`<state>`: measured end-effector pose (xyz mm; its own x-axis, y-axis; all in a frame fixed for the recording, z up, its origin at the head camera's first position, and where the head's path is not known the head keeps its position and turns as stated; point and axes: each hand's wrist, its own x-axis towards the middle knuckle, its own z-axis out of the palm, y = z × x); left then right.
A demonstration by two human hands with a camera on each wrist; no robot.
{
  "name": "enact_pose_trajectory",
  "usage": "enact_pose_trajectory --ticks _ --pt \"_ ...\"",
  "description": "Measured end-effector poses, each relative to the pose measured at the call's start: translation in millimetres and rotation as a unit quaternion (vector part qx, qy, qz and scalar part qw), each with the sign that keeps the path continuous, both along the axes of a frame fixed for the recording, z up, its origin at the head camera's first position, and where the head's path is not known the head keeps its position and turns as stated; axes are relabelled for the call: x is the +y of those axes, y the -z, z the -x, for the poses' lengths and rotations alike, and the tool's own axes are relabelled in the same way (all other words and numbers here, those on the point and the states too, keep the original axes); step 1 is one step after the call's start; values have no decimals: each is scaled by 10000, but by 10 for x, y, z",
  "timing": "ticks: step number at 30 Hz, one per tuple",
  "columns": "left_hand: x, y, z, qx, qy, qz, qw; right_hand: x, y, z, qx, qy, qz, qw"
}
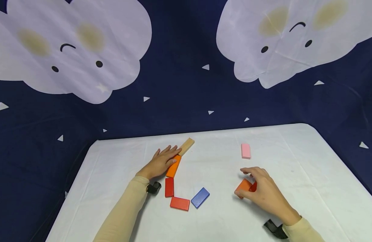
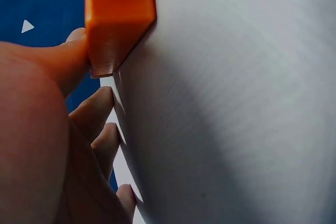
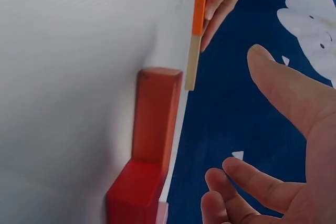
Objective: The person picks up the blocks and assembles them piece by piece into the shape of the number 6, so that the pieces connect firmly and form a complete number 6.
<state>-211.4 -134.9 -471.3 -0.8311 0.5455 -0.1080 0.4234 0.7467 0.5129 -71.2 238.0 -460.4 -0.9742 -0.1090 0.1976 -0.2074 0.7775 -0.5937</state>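
White cloth covers the table (image 1: 216, 168), with a navy backdrop (image 1: 180, 84) beyond its far edge. Starting at the left, your left sleeve (image 1: 122, 211) leads to your left hand (image 1: 160, 164), whose grip is spread with straight fingers and has hold of nothing. Its thumb lies against the first orange block (image 1: 173, 170), and its index fingertip is at the near end of the wooden block (image 1: 187, 146); contact there cannot be told. The first red block (image 1: 169, 187) sits just beyond the near end of that orange one, and the second red block (image 1: 180, 203) lies nearer to you, slightly right. Just right of it, the blue block (image 1: 200, 197) sits at a slant.

Well apart on the right, the second orange block (image 1: 244, 185) adjoins the third red block (image 3: 137, 190) at an angle. Farther back lies the pink block (image 1: 246, 151). Your right hand (image 1: 266, 191) hovers around the orange and red pair, its grip wide between thumb and loosely bent fingers, holding nothing.
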Motion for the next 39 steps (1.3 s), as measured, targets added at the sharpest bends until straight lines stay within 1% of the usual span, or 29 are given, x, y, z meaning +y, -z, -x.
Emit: enact_pose_trajectory --ticks 11,19,26,33,39 --pt "2 15 6 -16 2 26 10000 126 119 -50 -57 -56 -269 9996" --pt "7 18 17 -67 -30 57 10000 132 128 -47 19 -50 -472 9989" --pt "15 17 20 -101 -44 78 9999 153 131 -56 -139 10 -641 9978" --pt "9 31 19 -136 -99 103 9998 154 150 -52 -193 -81 -579 9981" --pt "8 30 20 -133 -102 91 9998 139 166 -36 -244 -85 -689 9973"
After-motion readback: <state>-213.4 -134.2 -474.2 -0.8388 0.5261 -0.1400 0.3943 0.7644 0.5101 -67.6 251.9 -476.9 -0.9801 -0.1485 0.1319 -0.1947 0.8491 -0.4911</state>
